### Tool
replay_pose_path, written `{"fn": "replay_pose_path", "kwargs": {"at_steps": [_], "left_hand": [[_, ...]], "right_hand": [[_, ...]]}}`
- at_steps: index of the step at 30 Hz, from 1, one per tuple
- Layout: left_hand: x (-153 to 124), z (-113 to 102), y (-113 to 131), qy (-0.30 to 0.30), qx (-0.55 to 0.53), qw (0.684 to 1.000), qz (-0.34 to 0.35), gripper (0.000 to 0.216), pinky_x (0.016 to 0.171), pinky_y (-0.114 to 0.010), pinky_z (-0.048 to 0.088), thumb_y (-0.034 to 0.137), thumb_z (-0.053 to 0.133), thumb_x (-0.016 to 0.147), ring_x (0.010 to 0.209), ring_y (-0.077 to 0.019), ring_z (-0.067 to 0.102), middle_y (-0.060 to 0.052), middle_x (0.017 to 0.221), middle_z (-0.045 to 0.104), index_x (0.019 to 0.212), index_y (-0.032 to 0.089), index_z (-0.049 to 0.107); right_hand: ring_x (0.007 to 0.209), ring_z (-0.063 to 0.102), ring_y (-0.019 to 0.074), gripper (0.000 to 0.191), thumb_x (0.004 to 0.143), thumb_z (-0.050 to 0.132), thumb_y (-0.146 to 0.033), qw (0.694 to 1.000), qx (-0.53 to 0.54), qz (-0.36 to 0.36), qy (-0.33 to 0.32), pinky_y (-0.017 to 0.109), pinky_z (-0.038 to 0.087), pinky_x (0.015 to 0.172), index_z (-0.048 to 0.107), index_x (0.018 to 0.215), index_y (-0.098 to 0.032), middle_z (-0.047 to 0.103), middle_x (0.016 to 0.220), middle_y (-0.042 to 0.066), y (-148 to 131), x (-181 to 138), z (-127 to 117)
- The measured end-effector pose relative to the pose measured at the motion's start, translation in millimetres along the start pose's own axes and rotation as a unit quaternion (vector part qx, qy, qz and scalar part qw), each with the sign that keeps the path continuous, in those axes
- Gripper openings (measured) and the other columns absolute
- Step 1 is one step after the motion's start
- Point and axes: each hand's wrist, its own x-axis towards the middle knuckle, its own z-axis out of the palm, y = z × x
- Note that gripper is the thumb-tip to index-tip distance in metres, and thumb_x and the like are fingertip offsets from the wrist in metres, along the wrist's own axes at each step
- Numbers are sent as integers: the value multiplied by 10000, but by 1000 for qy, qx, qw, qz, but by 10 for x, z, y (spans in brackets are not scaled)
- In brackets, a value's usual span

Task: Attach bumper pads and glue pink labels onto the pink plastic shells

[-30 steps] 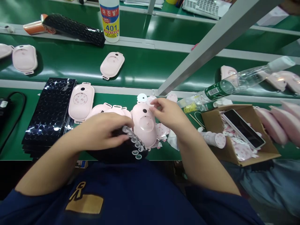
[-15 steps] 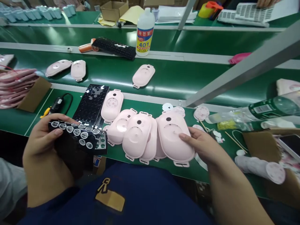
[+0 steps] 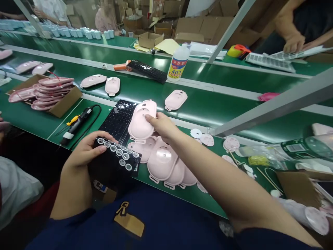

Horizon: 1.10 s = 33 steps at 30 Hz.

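Note:
My left hand (image 3: 90,149) is closed on a black sheet of round clear stickers (image 3: 119,152), thumb on top near its upper left corner. In my right hand (image 3: 165,126) is a pale pink oval plastic shell (image 3: 142,121), pinched at its right edge with the thumb on its face. That shell is held above a row of similar pink shells (image 3: 161,161), which overlap on the near bench edge and are partly covered by my right forearm. Behind the held shell lies another black dotted sheet (image 3: 117,118), flat on the bench.
An electric screwdriver (image 3: 76,126) and a carton of pink parts (image 3: 66,104) are at left. Further back are more shells (image 3: 176,100) and a white glue bottle (image 3: 179,62). A slanted metal post (image 3: 260,107), printed discs (image 3: 231,144) and a plastic bottle (image 3: 293,147) stand at right.
My right hand has lifted a shell off the right end of the row and carried it left, close to the sticker sheet. The camera view has shifted up and left.

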Motion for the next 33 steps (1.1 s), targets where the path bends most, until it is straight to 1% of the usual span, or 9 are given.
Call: {"fn": "replay_pose_path", "kwargs": {"at_steps": [6,10,13,16,18,20,23,26,33], "left_hand": [[-210,-44,-64,-31,95,993,-59,296,935,-356,529,416,680,881,1017,-254,693,-90,1049,751,1088,205,679],[-164,-85,-212,-53,160,975,-142,364,1070,-421,459,499,648,878,1170,-286,640,-81,1187,721,1127,234,668],[-104,-89,-313,-50,175,963,-201,397,1125,-465,416,537,628,878,1246,-298,602,-77,1284,686,1146,245,655],[-84,-99,-387,-59,161,962,-210,423,1138,-477,412,557,634,868,1255,-302,604,-92,1310,679,1139,233,657],[-87,-120,-422,-69,151,966,-197,422,1132,-465,427,548,642,868,1244,-298,617,-105,1309,684,1136,223,667],[-83,-148,-431,-80,144,971,-172,404,1100,-452,464,516,657,870,1221,-300,639,-120,1285,700,1139,215,678],[-32,-187,-374,-112,128,978,-125,327,1012,-418,540,430,671,879,1167,-297,681,-127,1224,732,1126,217,697],[63,-214,-251,-142,116,980,-82,256,940,-385,585,347,661,889,1111,-282,715,-113,1171,756,1113,234,712],[48,-287,-82,-124,98,987,-44,250,910,-331,596,255,658,895,1102,-262,723,-101,1158,763,1141,241,703]], "right_hand": [[830,702,225,435,918,650,-401,999,-23,9,-39,382,624,621,521,1278,-192,678,1170,157,146,376,837],[880,711,220,432,978,536,-344,982,-155,9,-110,353,615,720,516,1363,-148,727,1036,133,196,338,1074],[1003,700,241,526,901,644,-266,965,-224,-2,-138,375,572,890,525,1396,-132,722,1152,143,71,238,832],[1155,648,275,636,812,751,-253,950,-283,-21,-131,426,478,1055,545,1412,-203,597,1413,136,-78,16,259],[1150,654,280,583,868,685,-321,908,-394,-65,-128,457,492,1041,538,1425,-229,577,1437,121,-74,-244,-140],[1217,615,329,568,884,653,-379,862,-492,-110,-50,519,493,1035,544,1418,-218,574,1434,138,71,-575,-402],[1340,499,435,748,756,792,-435,767,-610,-191,59,641,401,1099,549,1414,-176,515,1487,205,505,-1045,-435],[1407,412,467,955,642,876,-519,692,-669,-268,33,701,327,1121,506,1461,-198,429,1562,212,950,-1287,-251],[1313,539,437,540,818,664,-178,605,-719,-341,23,606,440,1033,618,1355,-202,567,1465,163,1152,-1294,-231]]}}
